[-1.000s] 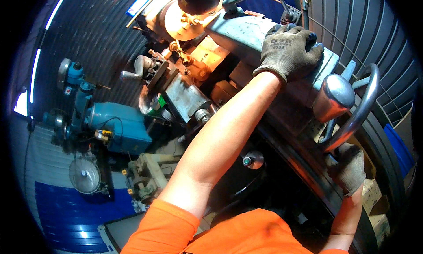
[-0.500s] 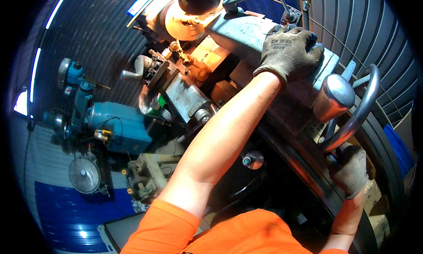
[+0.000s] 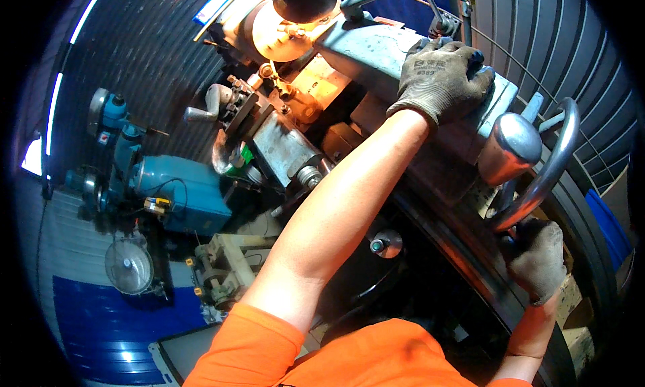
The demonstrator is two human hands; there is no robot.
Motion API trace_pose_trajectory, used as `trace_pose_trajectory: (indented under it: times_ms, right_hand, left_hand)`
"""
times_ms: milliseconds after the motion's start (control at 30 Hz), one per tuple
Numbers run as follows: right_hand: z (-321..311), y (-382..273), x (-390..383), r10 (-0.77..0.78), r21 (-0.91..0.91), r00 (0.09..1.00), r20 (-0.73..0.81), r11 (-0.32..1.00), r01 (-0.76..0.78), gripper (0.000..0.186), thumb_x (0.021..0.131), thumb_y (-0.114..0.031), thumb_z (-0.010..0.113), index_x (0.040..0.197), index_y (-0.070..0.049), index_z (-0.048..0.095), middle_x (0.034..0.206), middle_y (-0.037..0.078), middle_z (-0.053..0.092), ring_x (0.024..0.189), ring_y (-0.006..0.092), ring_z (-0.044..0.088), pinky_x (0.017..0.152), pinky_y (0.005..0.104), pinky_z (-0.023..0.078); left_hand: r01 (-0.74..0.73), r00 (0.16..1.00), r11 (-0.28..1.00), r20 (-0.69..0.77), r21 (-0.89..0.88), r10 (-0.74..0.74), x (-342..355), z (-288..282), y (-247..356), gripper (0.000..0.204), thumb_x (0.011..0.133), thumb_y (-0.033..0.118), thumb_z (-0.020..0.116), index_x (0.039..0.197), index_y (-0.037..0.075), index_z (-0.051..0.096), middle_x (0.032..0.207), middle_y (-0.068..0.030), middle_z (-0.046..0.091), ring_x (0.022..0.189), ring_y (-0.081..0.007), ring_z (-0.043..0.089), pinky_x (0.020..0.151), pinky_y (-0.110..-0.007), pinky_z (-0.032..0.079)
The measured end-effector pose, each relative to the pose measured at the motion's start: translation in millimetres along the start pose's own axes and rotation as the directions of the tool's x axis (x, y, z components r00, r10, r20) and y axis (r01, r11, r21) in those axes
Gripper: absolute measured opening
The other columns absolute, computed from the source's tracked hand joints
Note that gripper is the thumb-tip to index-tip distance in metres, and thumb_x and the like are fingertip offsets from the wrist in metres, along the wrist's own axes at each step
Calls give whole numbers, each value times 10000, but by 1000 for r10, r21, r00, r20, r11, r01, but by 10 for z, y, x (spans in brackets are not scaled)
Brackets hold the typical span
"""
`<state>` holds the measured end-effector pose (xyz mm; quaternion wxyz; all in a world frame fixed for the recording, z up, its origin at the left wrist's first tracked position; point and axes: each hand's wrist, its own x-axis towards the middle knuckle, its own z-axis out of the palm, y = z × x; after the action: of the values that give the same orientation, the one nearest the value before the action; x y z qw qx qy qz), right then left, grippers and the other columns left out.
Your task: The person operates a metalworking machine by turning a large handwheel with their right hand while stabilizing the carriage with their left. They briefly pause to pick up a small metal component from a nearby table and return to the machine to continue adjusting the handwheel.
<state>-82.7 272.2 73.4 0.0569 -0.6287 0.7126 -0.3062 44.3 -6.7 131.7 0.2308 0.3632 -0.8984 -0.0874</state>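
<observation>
My left hand [image 3: 440, 78], in a grey-brown work glove with dark fingertips, rests on top of a lathe's tailstock [image 3: 366, 48]. Its fingers lie slightly bent over the grey casting, and what is under the palm is hidden. At the right end of the tailstock is a rounded shiny metal hub [image 3: 516, 142] with a curved steel handwheel [image 3: 570, 142] around it. Lower right, my gloved right hand [image 3: 537, 259] is closed at the low part of the handwheel; its fingers are partly hidden.
A lit chuck area [image 3: 279, 34] and a tool post [image 3: 238, 108] stand at upper middle. The dark lathe bed [image 3: 463, 252] runs beneath the tailstock. A blue machine [image 3: 181, 192] and a round fan [image 3: 129, 266] stand to the left. A ribbed shutter [image 3: 551, 44] lies beyond the lathe.
My right hand has shifted and turned slightly at the handwheel, a little to the right. The left hand has stayed in place on the tailstock.
</observation>
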Motion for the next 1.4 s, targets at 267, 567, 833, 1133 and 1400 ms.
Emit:
trace_pose_trajectory:
  times_ms: [267,567,833,1133,1400]
  right_hand:
    - [-37,18,-40,62,-74,997,50,996,-59,282,710,-124,741,982,-62,697,864,176,633,847,423,562,764,493,435]
    - [-92,32,-30,59,-62,997,52,997,-55,287,673,-100,703,956,-55,682,877,166,598,858,405,538,763,480,427]
    - [-93,11,-23,28,-44,1000,10,999,-28,285,651,-85,704,933,-53,666,874,154,594,885,396,545,794,474,438]
    - [-124,83,-68,36,-94,999,12,995,-34,283,668,-103,754,900,-42,603,895,164,560,871,399,545,795,481,450]
    - [-160,18,-2,54,-62,998,-14,997,-55,273,667,-120,760,875,-52,597,884,158,568,873,392,553,796,476,449]
  left_hand:
    - [1,1000,1000,13,2,-1,5,-2,-9,515,905,542,559,1267,202,695,1373,-88,637,1348,-363,528,1135,-506,371]
    - [-8,1000,1000,8,1,8,16,19,-29,513,902,541,556,1248,193,706,1328,-100,664,1338,-369,535,1140,-504,362]
    - [-4,1000,1000,14,-7,4,5,10,-18,509,903,544,558,1243,197,709,1323,-85,666,1312,-348,559,1129,-494,376]
    - [3,1000,1000,28,-28,-2,15,14,-18,524,904,550,559,1265,197,698,1352,-81,653,1336,-360,540,1138,-493,372]
    - [-16,1000,1000,7,8,16,19,35,-44,521,905,542,553,1258,188,702,1333,-98,663,1336,-361,540,1128,-497,381]
